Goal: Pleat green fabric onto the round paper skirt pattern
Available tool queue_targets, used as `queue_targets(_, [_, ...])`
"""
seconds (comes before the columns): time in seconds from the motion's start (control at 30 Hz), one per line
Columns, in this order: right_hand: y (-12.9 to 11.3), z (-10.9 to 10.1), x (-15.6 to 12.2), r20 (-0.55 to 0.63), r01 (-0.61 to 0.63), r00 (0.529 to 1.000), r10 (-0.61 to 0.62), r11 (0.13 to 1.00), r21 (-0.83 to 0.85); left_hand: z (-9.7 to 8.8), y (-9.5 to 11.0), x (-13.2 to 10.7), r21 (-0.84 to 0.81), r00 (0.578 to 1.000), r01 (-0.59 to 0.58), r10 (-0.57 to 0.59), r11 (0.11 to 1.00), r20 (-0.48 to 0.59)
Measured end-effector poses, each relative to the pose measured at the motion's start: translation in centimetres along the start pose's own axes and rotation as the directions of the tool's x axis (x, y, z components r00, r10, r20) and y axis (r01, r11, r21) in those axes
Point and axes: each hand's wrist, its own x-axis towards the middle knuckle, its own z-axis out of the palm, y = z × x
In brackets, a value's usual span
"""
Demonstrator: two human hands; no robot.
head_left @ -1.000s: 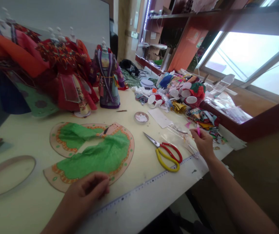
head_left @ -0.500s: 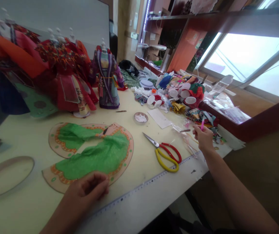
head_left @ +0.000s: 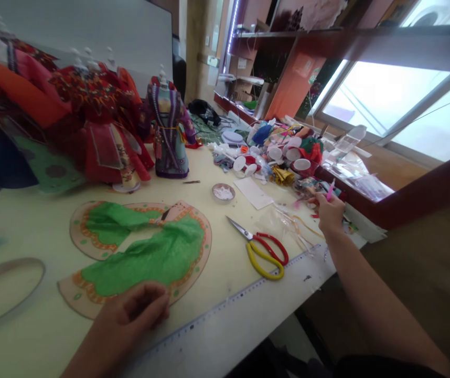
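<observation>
From my remote seat I'm watching the right hand (head_left: 329, 212) rising a little since the last look, moving off the plastic bag (head_left: 284, 226) toward the heap of fabric scraps (head_left: 284, 157) and gripping a pink stick (head_left: 330, 190) upright. The left hand (head_left: 130, 312) is staying curled at the lower edge of the green-covered paper cutout (head_left: 142, 257), and I can't tell whether it's pinching anything. Red-and-yellow scissors (head_left: 262, 252) are lying just beside the bag, a long ruler (head_left: 225, 320) is running along the table (head_left: 217, 283) edge, robed dolls (head_left: 168, 136) are standing at the far side, and a bright window (head_left: 382, 100) is glowing beyond the scraps
</observation>
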Motion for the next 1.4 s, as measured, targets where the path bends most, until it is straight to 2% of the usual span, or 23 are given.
queue_targets(0.33, [-1.4,0.1,0.0,-0.028,0.056,0.998,-0.054,0.997,0.048,0.0,0.0,-0.1,0.005,1.000,-0.001,0.001,1.000,0.013])
queue_targets(0.57, [-2.6,0.0,-0.7,-0.035,0.112,0.994,-0.108,0.983,0.148,0.0,-0.1,0.0,0.001,0.999,0.015,-0.015,1.000,0.029])
queue_targets(0.9, [-2.6,-0.2,-0.8,-0.046,0.161,0.987,-0.155,0.967,0.199,0.0,-0.3,0.0,-0.014,1.000,0.001,-0.001,1.000,0.013])
queue_targets(1.23, [-1.9,0.0,-1.5,-0.021,0.210,0.978,-0.209,0.974,0.082,0.0,-0.5,0.0,0.003,1.000,0.000,0.000,1.000,0.005])
queue_targets(1.33, [-1.3,0.1,-2.9,0.050,0.228,0.973,-0.227,0.974,-0.006,0.0,-0.2,0.0,0.003,1.000,0.002,-0.002,1.000,-0.006])
queue_targets(1.4, [-0.7,0.1,-4.3,0.141,0.244,0.963,-0.231,0.966,-0.084,0.0,-0.1,-0.1,0.012,1.000,0.004,-0.004,1.000,-0.016])
